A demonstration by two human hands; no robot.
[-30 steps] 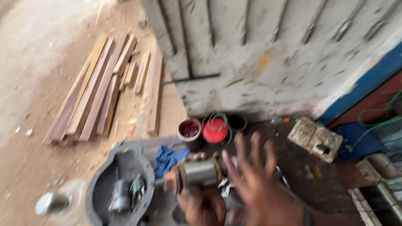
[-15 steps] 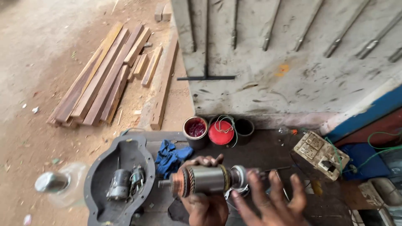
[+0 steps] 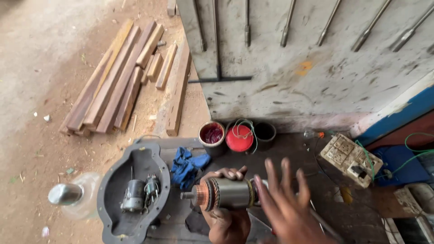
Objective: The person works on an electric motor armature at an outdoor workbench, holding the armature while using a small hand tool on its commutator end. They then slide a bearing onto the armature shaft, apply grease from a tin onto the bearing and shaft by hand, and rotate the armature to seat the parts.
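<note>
The left hand (image 3: 226,217) grips a motor armature (image 3: 224,193) from below, fingers (image 3: 228,173) curled over its top. Just right of it the right hand (image 3: 287,210) hovers, fingers spread wide. Beyond the fingertips lie a blue rag (image 3: 187,165), then paint tins (image 3: 212,135) on the table (image 3: 289,149)

R hand (image 3: 289,208) fingers now upward

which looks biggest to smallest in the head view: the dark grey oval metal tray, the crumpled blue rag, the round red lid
1. dark grey oval metal tray
2. crumpled blue rag
3. round red lid

The rag and lid look close in size, so their order is unsure.
</note>
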